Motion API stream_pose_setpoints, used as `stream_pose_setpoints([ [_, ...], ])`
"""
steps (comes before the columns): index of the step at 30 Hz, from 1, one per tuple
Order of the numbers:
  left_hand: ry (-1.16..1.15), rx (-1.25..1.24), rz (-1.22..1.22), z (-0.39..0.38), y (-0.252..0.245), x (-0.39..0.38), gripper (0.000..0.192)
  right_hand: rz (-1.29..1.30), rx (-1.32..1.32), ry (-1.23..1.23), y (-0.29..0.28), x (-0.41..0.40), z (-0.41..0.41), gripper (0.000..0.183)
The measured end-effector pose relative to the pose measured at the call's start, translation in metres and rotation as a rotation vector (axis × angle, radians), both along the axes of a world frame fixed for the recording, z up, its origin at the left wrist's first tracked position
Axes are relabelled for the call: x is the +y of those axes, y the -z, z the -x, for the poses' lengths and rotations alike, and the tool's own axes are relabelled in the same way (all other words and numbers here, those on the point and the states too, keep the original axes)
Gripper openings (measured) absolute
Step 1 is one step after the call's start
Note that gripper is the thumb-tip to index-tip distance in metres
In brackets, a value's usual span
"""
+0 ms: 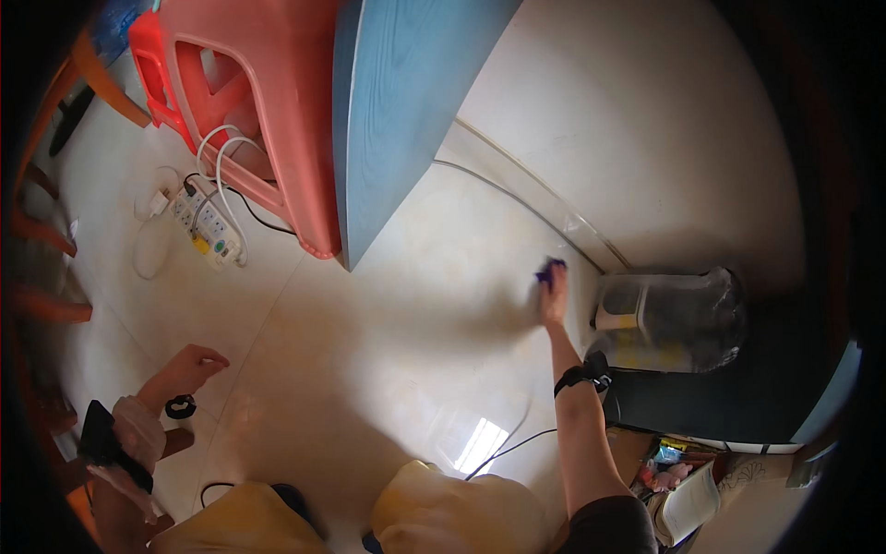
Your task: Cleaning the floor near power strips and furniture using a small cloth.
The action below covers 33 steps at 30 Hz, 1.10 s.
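My right hand reaches far forward over the pale tiled floor, with a crumpled purple cloth at its fingers. It is near the wall's base, just left of a plastic-wrapped appliance. The hand is a little blurred, and whether the cloth touches the floor or the skirting I cannot tell. My left hand hangs over the floor on the left with its fingers curled together and no object visible in them. A black device is strapped to each forearm.
A blue panel stands ahead beside red plastic stools. Left of them lies a white power strip with cables. A grey cable runs along the skirting. Wooden chair legs line the left edge; a book and small items sit lower right.
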<state>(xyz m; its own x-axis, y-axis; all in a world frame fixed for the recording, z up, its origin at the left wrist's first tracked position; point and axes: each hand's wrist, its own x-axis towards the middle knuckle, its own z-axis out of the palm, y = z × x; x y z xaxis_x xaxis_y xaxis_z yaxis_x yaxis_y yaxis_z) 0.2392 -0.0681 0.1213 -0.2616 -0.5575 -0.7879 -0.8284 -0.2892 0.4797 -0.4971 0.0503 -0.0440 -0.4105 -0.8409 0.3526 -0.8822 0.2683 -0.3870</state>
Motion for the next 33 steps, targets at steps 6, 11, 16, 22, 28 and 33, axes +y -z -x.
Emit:
stream_pose_setpoints([
  [6, 0.078, 0.091, 0.098, 0.040, -0.003, -0.015, 0.022, -0.028, -0.250, -0.504, -0.037, 0.013, -0.207, 0.052],
  [11, 0.183, 0.191, 0.134, 0.068, 0.011, -0.025, 0.024, -0.069, -0.376, -0.699, -0.046, 0.037, -0.302, 0.054],
  [16, 0.220, 0.103, -0.007, 0.092, 0.008, -0.024, 0.023, -0.115, -0.878, -0.666, -0.060, 0.052, -0.319, 0.056],
  [22, 0.205, 0.240, 0.097, 0.054, 0.020, -0.008, 0.023, 0.107, -1.158, -0.048, -0.093, 0.082, -0.218, 0.042],
  [28, 0.177, 0.116, 0.008, 0.054, 0.010, -0.011, 0.022, -0.053, -0.200, 0.222, -0.041, 0.168, -0.050, 0.050],
  [33, 0.158, 0.110, -0.001, 0.044, 0.009, -0.009, 0.021, -0.052, -0.210, 0.085, -0.018, 0.136, -0.126, 0.053],
])
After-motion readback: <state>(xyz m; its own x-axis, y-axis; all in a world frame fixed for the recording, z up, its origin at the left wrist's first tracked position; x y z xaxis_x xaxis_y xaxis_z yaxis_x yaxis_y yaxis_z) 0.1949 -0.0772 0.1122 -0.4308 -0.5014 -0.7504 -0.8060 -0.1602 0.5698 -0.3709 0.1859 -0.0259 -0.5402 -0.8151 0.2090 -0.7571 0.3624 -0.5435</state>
